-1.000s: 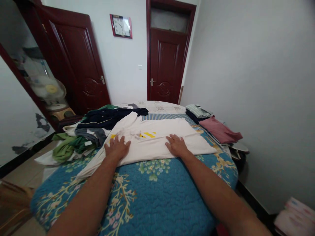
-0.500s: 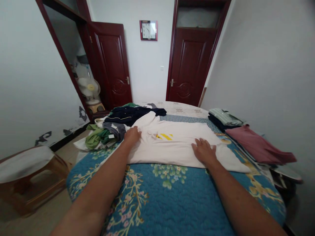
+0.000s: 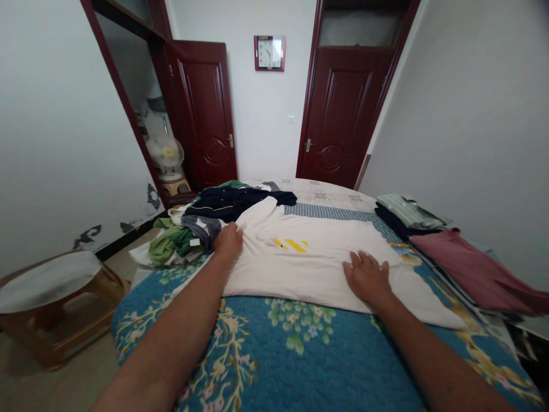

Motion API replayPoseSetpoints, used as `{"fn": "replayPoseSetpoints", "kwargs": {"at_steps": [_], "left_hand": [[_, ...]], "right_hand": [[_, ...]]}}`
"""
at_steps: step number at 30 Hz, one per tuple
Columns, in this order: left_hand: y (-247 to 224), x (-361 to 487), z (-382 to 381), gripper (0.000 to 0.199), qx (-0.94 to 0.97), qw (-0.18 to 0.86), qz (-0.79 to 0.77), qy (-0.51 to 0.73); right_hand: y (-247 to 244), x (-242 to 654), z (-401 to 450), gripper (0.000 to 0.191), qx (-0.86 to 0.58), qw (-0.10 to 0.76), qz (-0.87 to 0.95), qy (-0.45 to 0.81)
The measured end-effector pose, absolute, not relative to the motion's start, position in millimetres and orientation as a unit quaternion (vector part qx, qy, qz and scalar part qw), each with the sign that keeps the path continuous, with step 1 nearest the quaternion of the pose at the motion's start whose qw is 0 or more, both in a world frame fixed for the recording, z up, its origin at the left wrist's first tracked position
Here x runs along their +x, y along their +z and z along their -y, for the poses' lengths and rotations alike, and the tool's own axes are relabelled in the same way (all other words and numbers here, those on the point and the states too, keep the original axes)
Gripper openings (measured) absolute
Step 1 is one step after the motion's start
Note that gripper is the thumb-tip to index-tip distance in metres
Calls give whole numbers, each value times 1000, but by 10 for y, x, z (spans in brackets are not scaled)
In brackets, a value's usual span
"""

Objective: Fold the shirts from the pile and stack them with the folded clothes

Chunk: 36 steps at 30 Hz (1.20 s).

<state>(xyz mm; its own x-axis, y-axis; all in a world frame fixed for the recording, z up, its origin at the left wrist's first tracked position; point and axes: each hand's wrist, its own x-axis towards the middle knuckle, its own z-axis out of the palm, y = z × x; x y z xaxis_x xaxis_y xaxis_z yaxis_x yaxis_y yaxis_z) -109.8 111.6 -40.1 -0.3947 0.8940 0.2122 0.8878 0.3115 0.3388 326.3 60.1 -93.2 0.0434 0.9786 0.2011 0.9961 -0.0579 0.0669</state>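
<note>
A white T-shirt [image 3: 291, 274] with a yellow striped print lies spread sideways on the blue floral quilted cover. At the shirt's left end, near the shoulder, my left hand [image 3: 229, 240] has its fingers curled closed on the fabric. Toward the other end, my right hand [image 3: 366, 277] rests flat on the shirt, palm down and fingers spread. One sleeve [image 3: 262, 210] points away from me, close to a dark navy garment [image 3: 231, 201].
Behind my left hand is a heap of loose clothes with a green garment [image 3: 169, 243]. On the right lie a folded pink garment [image 3: 476, 266] and a pale green striped one [image 3: 407, 212]. A wooden stool [image 3: 55, 337] stands at the left, beyond the quilt's edge [image 3: 118, 326].
My right hand has slid slightly right and nearer to me along the T-shirt. My left hand stays at the shoulder end. The view has shifted slightly.
</note>
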Motion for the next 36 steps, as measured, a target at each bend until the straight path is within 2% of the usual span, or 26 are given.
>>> {"fn": "replayPoseSetpoints", "kwargs": {"at_steps": [4,6,13,21,26,29,33,36], "left_hand": [[-289,-967,-1073,34,626,-96,-743,217],[-216,-858,-1057,35,684,-115,-692,201],[-276,-456,-1022,35,750,11,-655,96],[-395,-436,-1112,24,746,21,-658,99],[-413,-418,-1121,29,736,9,-666,119],[-451,-435,-1122,38,737,12,-663,130],[-506,-437,-1144,25,744,26,-655,131],[-509,-421,-1183,23,732,20,-664,154]], "right_hand": [[-960,3267,-608,58,-721,47,685,-94],[-970,3270,-610,58,-721,47,685,-98],[-990,3288,-604,60,-713,34,692,-107],[-1003,3284,-613,60,-716,34,689,-105],[-1011,3291,-616,61,-718,33,688,-105],[-1015,3295,-617,61,-720,33,686,-99],[-998,3295,-610,61,-720,34,686,-98],[-971,3289,-608,60,-722,33,686,-86]]}}
